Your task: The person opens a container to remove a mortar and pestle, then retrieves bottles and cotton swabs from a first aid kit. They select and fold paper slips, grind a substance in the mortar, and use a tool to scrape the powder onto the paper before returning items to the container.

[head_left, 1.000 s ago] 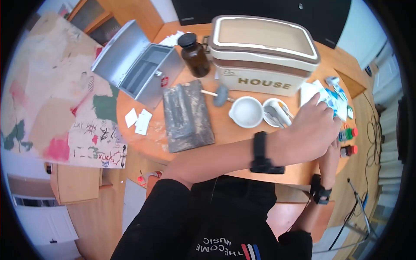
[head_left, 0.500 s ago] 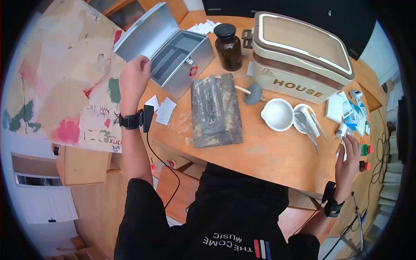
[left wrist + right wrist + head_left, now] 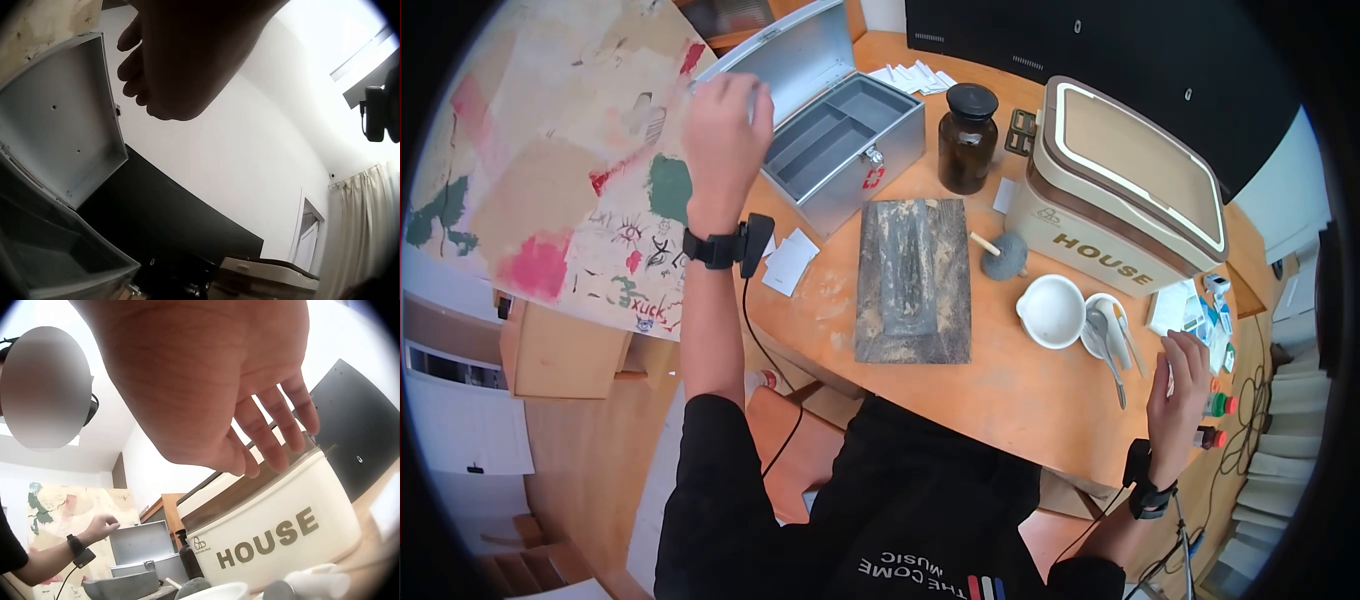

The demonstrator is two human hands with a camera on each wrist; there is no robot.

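My left hand is raised beside the open lid of a silver metal first-aid box. Its fingers bend loosely, and in the left wrist view the fingertips overlap the area right by the lid's edge. Inside the box are grey compartments. Over the table's right side hovers my right hand, its palm bare and fingers relaxed in the right wrist view. Close to it lie blue-and-white packets and small red-capped bottles.
A dark carved slab lies centrally on the table. Around it are white cards, a brown jar, a grey mallet, a white mortar, a dish with utensils and the cream HOUSE box.
My left hand has swung from the right side, where it overlapped the right hand, across to the metal box, then up toward its lid. The right hand stays on the right. The view has shifted.
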